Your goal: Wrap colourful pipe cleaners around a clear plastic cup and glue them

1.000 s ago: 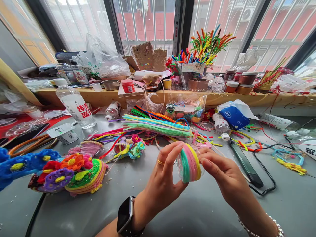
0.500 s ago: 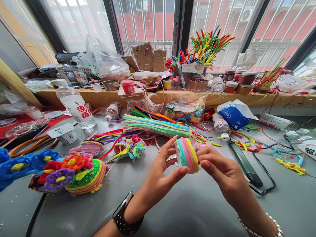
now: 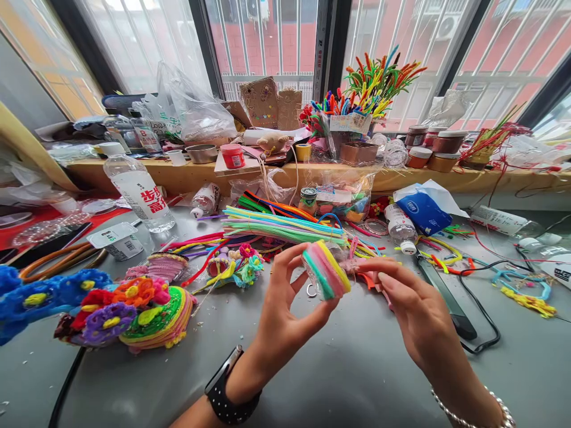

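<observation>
My left hand [image 3: 285, 309] pinches a small round coil of pipe cleaners [image 3: 326, 269], striped green, pink and yellow, and holds it tilted above the grey table [image 3: 348, 380]. A small metal ring hangs below the coil. My right hand [image 3: 413, 309] is just right of the coil, its fingertips closed on a pink pipe cleaner end [image 3: 357, 264] that leads off the coil. A black watch sits on my left wrist, a bead bracelet on my right.
A bundle of pastel pipe cleaners [image 3: 281, 229] lies behind my hands. Finished flower pieces [image 3: 134, 309] sit at the left, with a water bottle [image 3: 140, 190] behind. A black tool with a cable [image 3: 446, 300] lies to the right. The window ledge [image 3: 285, 172] is crowded with jars and bags.
The coil has moved up and to the left and tipped over. My left hand has shifted from cupping it to pinching it, and my right hand has drawn back to the strand end.
</observation>
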`<action>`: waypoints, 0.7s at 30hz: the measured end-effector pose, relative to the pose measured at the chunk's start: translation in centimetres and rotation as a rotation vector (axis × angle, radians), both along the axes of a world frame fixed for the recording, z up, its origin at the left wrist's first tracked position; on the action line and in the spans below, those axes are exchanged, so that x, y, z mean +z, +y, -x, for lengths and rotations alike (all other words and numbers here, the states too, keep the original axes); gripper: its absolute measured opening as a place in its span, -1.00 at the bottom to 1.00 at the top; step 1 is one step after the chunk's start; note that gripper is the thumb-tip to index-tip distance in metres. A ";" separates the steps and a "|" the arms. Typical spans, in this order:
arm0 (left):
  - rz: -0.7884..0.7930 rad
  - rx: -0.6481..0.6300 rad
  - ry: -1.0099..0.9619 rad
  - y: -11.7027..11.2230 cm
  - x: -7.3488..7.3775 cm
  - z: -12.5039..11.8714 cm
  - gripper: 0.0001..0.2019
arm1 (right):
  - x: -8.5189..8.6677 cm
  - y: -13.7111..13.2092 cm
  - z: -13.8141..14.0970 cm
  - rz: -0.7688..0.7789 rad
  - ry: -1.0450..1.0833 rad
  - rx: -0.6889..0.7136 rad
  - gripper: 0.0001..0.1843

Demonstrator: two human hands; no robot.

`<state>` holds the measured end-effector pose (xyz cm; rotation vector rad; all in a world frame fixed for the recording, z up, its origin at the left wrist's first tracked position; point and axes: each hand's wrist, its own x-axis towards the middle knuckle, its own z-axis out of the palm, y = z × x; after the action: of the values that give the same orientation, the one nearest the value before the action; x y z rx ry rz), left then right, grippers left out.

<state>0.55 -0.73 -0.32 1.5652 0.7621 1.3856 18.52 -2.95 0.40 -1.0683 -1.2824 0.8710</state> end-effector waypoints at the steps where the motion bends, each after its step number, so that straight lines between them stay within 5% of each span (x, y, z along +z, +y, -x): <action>1: -0.047 0.053 0.007 0.0 -0.1 -0.1 -0.40 | 0.0 0.0 0.0 0.002 0.041 -0.010 -0.80; 10: -0.629 0.382 0.231 0.3 -1.1 -0.1 -0.13 | 0.1 0.0 0.1 -0.002 0.155 -0.044 -0.85; 15: -0.722 0.413 0.309 0.2 -1.1 0.0 -0.14 | -0.2 0.1 0.2 0.012 0.127 -0.058 -0.88; 21: -0.805 0.461 0.386 0.0 0.0 -0.2 -0.39 | -0.2 0.0 0.1 0.018 0.072 -0.061 -0.90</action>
<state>0.73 -0.70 -0.30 2.4410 0.8836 1.8940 18.38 -2.98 0.16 -1.0753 -1.1777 0.8685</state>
